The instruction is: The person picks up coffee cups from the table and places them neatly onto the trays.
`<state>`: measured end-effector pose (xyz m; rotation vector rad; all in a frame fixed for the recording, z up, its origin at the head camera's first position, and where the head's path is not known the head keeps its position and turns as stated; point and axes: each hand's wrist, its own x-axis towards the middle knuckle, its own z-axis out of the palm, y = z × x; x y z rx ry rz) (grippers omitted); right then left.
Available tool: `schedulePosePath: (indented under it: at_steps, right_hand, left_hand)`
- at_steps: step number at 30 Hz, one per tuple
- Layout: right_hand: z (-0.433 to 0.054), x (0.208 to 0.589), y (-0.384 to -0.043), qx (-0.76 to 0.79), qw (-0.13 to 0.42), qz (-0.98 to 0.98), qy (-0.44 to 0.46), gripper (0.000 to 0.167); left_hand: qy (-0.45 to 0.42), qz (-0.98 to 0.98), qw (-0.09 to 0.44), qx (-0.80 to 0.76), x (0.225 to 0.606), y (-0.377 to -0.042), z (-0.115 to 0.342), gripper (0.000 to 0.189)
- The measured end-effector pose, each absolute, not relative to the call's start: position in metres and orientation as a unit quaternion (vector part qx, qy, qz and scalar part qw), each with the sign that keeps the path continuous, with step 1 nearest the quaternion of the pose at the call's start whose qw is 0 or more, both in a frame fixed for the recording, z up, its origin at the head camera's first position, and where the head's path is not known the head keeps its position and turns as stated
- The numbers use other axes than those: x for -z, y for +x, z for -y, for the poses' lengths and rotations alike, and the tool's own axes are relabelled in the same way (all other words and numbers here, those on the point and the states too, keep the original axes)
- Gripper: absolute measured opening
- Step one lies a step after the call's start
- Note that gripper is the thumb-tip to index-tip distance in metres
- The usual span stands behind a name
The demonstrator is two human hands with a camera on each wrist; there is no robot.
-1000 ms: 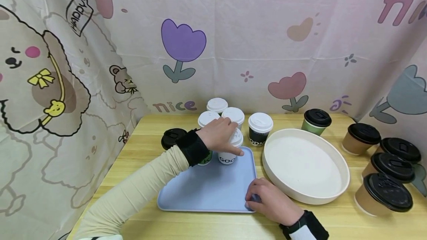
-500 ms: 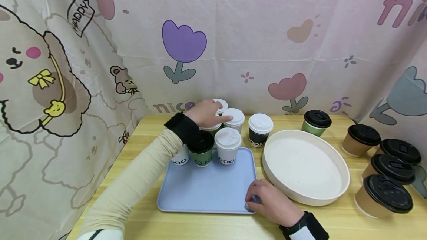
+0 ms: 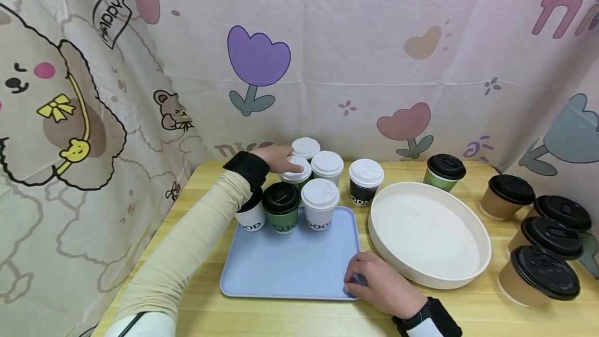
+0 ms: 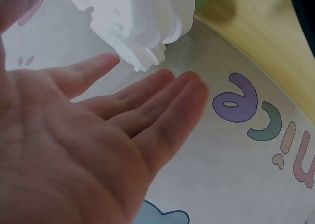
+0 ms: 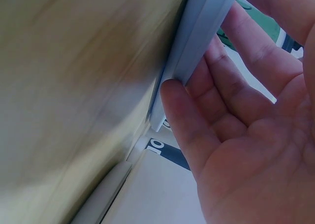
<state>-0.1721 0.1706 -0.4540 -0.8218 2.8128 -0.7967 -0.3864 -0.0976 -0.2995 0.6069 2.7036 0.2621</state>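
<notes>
My left hand [image 3: 276,159] is at the back left with its fingers extended. Its fingertips are by the white lids of a rear cup [image 3: 305,147] and a green cup [image 3: 296,169]; contact cannot be made out. In the left wrist view the palm faces the camera beside the white lids [image 4: 147,17]. On the back of the blue tray [image 3: 290,269] stand a white black-lidded cup [image 3: 252,217], a green black-lidded cup [image 3: 282,217] and a white white-lidded cup [image 3: 320,207]. My right hand [image 3: 381,282] holds the tray's right edge, fingers curled over the rim [image 5: 197,42].
Behind the tray stand another white-lidded cup [image 3: 327,166] and a black white-lidded one [image 3: 365,181]. A round white tray [image 3: 430,233] lies to the right. Beyond it are a green cup [image 3: 442,173] and several brown cups [image 3: 521,277] with black lids.
My left hand has left the white cup at the back of the blue tray and moved back and left to the rear cups. The right hand stays in place.
</notes>
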Motion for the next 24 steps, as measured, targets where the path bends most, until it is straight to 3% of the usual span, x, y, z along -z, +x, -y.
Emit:
schedulePosePath:
  at_steps: [24]
  right_hand:
    - [-0.1704,0.4529,-0.1722,0.266,0.063,-0.924,-0.268,0.011]
  left_hand:
    - [0.207,-0.955,0.203,-0.064,0.2945,-0.3848,0.1035,0.081]
